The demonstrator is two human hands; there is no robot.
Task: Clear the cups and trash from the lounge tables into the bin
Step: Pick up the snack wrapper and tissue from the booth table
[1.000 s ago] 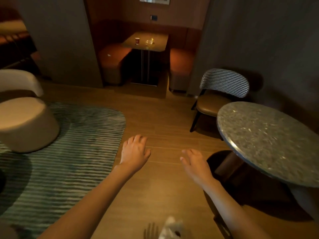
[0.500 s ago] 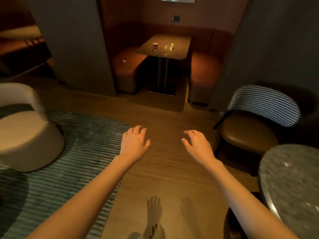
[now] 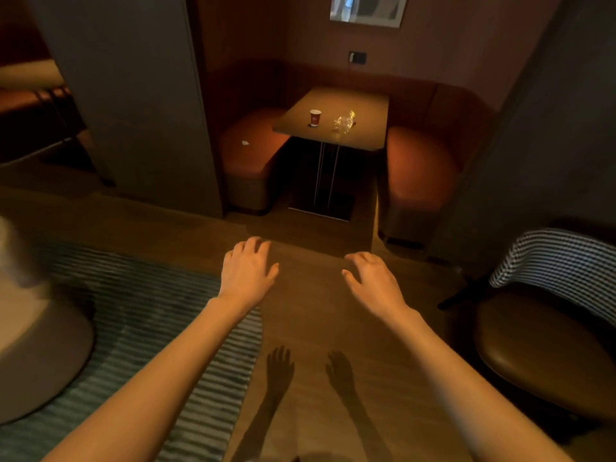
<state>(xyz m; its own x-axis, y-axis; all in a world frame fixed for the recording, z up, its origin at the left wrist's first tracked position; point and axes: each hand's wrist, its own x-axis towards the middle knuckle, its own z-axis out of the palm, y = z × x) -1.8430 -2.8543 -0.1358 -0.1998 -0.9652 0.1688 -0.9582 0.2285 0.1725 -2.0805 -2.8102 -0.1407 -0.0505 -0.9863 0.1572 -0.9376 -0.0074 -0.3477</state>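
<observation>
Booth nearer and more centred than half a second ago; the round stone table has left my view.

I hold my left hand (image 3: 248, 273) and right hand (image 3: 373, 281) out palm down over the wooden floor (image 3: 310, 328), fingers relaxed, grasping nothing. The red paper cup (image 3: 315, 117) stands upright on the booth surface (image 3: 363, 108), with crumpled clear plastic trash (image 3: 344, 121) near its right, apart from it. A small white scrap (image 3: 245, 143) lies on the left bench seat (image 3: 253, 145). A houndstooth-backed chair (image 3: 546, 335) stands at right, a striped rug (image 3: 143, 311) at left.
</observation>
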